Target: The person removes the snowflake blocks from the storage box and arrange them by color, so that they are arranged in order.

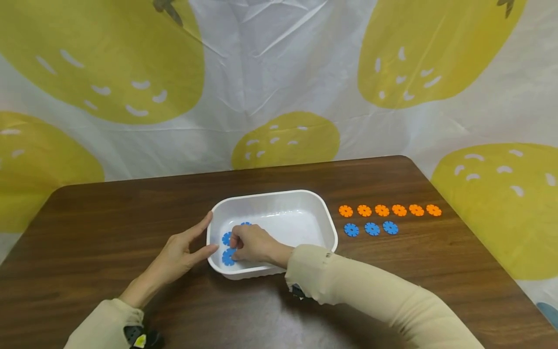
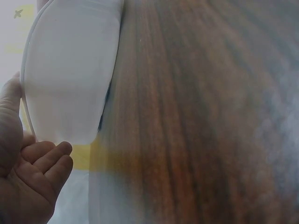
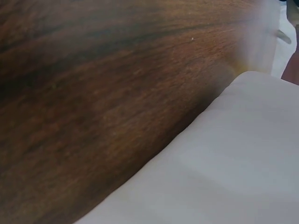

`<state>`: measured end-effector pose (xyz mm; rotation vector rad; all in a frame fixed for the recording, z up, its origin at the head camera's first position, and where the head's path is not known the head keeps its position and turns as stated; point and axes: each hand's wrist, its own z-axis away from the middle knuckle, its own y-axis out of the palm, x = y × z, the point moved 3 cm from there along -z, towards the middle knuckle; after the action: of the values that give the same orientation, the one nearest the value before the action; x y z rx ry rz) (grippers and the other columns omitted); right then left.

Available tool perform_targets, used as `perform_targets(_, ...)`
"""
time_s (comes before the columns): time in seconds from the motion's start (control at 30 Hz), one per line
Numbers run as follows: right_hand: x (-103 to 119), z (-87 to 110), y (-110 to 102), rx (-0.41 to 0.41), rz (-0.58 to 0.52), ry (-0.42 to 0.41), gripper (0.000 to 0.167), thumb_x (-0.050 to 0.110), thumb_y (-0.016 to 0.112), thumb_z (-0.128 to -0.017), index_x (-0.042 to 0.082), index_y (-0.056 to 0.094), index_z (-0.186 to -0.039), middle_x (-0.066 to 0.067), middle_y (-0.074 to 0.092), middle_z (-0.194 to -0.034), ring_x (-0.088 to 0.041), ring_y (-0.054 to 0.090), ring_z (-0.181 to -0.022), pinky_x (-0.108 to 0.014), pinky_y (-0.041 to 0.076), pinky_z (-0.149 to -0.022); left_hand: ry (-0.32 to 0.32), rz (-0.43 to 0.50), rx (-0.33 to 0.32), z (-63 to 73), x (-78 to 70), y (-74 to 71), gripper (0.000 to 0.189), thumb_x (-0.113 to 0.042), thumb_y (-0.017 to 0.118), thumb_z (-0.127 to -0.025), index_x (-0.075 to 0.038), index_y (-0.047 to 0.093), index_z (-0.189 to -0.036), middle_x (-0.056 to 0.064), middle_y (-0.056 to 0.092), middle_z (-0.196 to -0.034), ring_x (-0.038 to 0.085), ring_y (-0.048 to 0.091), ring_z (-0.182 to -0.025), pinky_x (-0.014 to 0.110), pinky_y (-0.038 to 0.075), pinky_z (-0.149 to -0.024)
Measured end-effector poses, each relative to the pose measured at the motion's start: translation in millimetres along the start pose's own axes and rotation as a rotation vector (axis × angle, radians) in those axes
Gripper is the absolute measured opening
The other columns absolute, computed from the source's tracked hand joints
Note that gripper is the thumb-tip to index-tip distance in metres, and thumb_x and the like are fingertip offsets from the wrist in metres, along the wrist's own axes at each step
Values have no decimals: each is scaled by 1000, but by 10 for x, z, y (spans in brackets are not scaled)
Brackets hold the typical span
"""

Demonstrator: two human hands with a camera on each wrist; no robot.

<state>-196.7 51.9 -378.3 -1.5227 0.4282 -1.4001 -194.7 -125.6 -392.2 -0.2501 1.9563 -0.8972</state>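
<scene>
A white plastic tray (image 1: pixel 287 237) stands on the table, with several blue snowflake discs (image 1: pixel 228 257) at its left end. My right hand (image 1: pixel 257 245) reaches over the front rim into the tray, thumb and index finger pinching at a blue disc; the fingers partly hide the discs. At the tray's left end, my left hand (image 1: pixel 178 252) touches the rim with index finger and thumb spread apart. The left wrist view shows the left hand's other fingers (image 2: pixel 53 163) loosely bent beside the tray's outer wall (image 2: pixel 70 79). The tray's side (image 3: pixel 224 158) fills the right wrist view's lower right.
Right of the tray, several orange snowflake discs (image 1: pixel 381 210) lie in a row. Nearer the front edge, three blue discs (image 1: pixel 372 229) form a second row. The brown wooden table (image 1: pixel 109 232) meets a hanging cloth (image 1: pixel 279 72) with yellow fruit shapes behind.
</scene>
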Motion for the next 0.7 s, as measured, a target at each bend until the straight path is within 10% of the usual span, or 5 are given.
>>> perform_targets(0.7, -4, 15, -54, -17, -85, -39, 15, 8, 75, -78, 9, 60, -77, 4, 55, -66, -7, 47, -64, -16, 38, -60, 3, -3, -10, -4, 5, 4, 68, -24, 67, -88, -6, 35, -145, 15, 39, -144, 31, 42, -129, 50, 40, -100)
